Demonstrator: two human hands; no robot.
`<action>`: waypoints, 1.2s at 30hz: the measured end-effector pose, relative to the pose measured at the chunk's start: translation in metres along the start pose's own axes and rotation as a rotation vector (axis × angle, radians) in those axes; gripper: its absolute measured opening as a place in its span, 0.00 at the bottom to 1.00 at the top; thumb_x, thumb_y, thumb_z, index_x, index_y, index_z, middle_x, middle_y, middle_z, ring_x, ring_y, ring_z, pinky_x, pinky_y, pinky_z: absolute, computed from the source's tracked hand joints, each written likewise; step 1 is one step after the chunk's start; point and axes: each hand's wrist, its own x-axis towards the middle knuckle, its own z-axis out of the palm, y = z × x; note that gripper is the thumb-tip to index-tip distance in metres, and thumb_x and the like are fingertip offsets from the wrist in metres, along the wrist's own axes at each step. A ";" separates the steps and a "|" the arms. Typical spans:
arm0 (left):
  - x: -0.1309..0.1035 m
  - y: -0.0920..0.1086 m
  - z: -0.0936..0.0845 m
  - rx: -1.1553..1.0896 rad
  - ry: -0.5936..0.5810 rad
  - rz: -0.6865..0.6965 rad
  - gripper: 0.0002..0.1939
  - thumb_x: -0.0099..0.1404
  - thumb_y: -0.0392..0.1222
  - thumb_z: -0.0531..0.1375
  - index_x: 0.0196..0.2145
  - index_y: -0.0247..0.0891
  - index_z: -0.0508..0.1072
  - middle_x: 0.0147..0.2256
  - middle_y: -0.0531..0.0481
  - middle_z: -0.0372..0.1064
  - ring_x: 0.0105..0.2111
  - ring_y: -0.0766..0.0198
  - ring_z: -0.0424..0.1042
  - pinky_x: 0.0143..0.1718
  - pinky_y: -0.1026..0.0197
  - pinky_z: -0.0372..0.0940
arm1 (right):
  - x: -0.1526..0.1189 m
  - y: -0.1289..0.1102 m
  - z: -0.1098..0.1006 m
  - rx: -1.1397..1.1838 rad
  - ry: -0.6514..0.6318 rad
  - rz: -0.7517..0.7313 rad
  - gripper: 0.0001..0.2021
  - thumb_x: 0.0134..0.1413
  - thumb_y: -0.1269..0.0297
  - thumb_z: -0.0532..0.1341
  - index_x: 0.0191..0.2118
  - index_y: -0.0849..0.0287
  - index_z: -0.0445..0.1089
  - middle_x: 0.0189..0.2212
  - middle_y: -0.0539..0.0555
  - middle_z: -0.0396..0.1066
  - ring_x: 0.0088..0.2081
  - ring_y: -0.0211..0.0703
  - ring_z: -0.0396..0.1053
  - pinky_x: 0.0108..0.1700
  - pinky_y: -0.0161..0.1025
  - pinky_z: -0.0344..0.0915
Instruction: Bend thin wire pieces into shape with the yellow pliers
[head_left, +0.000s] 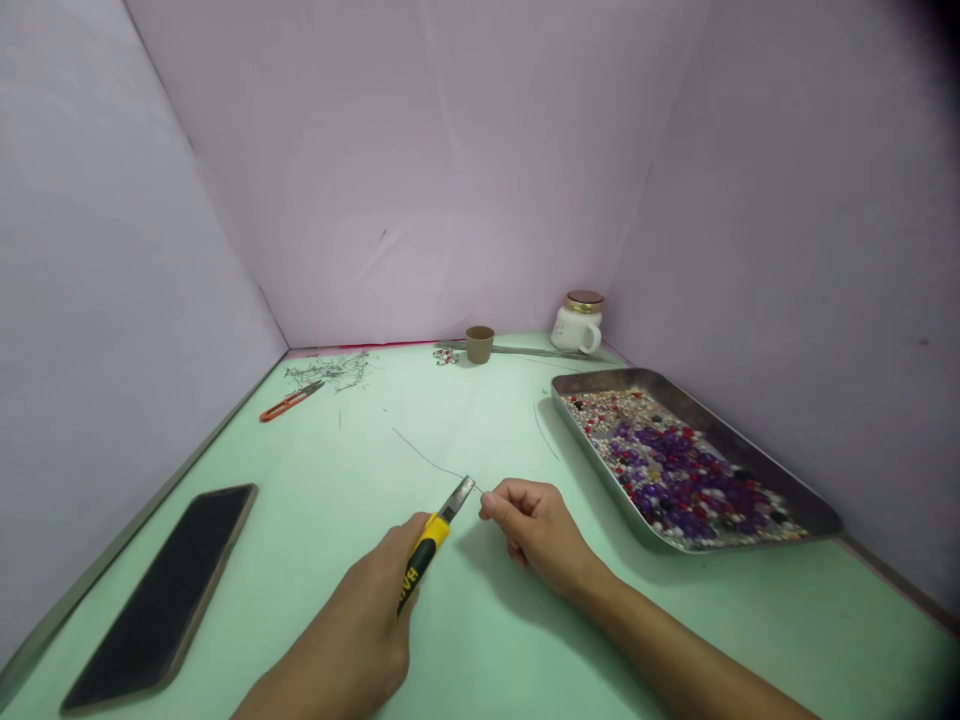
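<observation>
My left hand (371, 610) is wrapped round a pair of pliers (429, 548) with yellow and black handles. The short metal jaws point up and to the right and meet a thin dark wire (424, 455). Just right of the jaws, my right hand (536, 525) pinches the wire's near end between thumb and forefinger. From the pliers the wire runs in a loose curve up and left over the green table. Whether the jaws are fully closed on it is too small to tell.
A metal tray (611, 480) of mixed beads stands at right. A black phone (165, 590) lies at left. Orange thread snips (289, 403) lie beside wire scraps (330, 370). A brown cup (480, 345) and white lidded mug (577, 327) stand at the back, near walls.
</observation>
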 end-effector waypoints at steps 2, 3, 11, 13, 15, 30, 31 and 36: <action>0.001 -0.005 0.005 0.105 0.047 -0.022 0.25 0.57 0.29 0.47 0.52 0.41 0.54 0.39 0.45 0.61 0.37 0.58 0.63 0.41 0.59 0.57 | 0.000 0.000 0.001 -0.004 0.012 0.021 0.13 0.46 0.57 0.56 0.21 0.61 0.63 0.08 0.41 0.50 0.10 0.28 0.49 0.12 0.28 0.47; 0.002 -0.007 0.008 0.151 0.073 -0.037 0.29 0.55 0.27 0.48 0.54 0.40 0.52 0.40 0.44 0.61 0.38 0.56 0.63 0.41 0.58 0.57 | 0.001 0.000 0.001 -0.004 0.011 0.030 0.13 0.46 0.57 0.56 0.21 0.61 0.63 0.08 0.41 0.50 0.10 0.28 0.49 0.12 0.27 0.47; -0.001 0.002 -0.007 -0.295 -0.171 -0.023 0.07 0.56 0.35 0.51 0.35 0.38 0.62 0.26 0.55 0.60 0.25 0.67 0.59 0.28 0.65 0.57 | 0.002 0.004 -0.006 0.124 -0.132 -0.032 0.16 0.46 0.52 0.57 0.23 0.63 0.65 0.08 0.42 0.52 0.10 0.28 0.49 0.13 0.28 0.50; -0.001 0.000 -0.010 -0.471 -0.281 -0.010 0.07 0.54 0.38 0.53 0.32 0.37 0.62 0.22 0.56 0.59 0.21 0.69 0.56 0.24 0.66 0.55 | 0.001 0.003 -0.007 0.157 -0.145 -0.049 0.17 0.46 0.52 0.57 0.23 0.63 0.65 0.08 0.42 0.53 0.10 0.28 0.50 0.13 0.28 0.50; 0.000 -0.004 -0.011 -0.543 -0.302 0.012 0.08 0.53 0.39 0.54 0.33 0.36 0.62 0.23 0.56 0.60 0.22 0.69 0.57 0.24 0.66 0.55 | 0.001 0.003 -0.006 0.183 -0.141 -0.058 0.16 0.47 0.53 0.57 0.24 0.63 0.66 0.08 0.41 0.52 0.10 0.27 0.49 0.13 0.28 0.50; 0.003 0.003 -0.010 -0.340 -0.235 -0.118 0.07 0.53 0.35 0.52 0.32 0.37 0.62 0.22 0.58 0.55 0.21 0.70 0.52 0.22 0.67 0.52 | 0.003 0.005 -0.003 0.154 -0.100 -0.049 0.12 0.47 0.57 0.58 0.28 0.62 0.67 0.10 0.41 0.50 0.10 0.27 0.49 0.12 0.27 0.50; 0.003 0.003 -0.010 -0.303 -0.222 -0.114 0.06 0.53 0.34 0.52 0.32 0.37 0.62 0.22 0.59 0.54 0.21 0.70 0.52 0.22 0.67 0.51 | 0.002 0.005 -0.002 0.157 -0.100 -0.049 0.12 0.47 0.57 0.58 0.29 0.62 0.67 0.11 0.40 0.50 0.11 0.27 0.49 0.12 0.27 0.51; 0.003 -0.005 -0.001 -0.039 -0.042 -0.007 0.12 0.55 0.32 0.50 0.37 0.39 0.64 0.31 0.52 0.62 0.32 0.62 0.61 0.36 0.63 0.58 | 0.001 0.002 0.001 0.102 -0.052 -0.013 0.12 0.46 0.58 0.58 0.28 0.63 0.67 0.10 0.41 0.52 0.10 0.27 0.49 0.11 0.27 0.48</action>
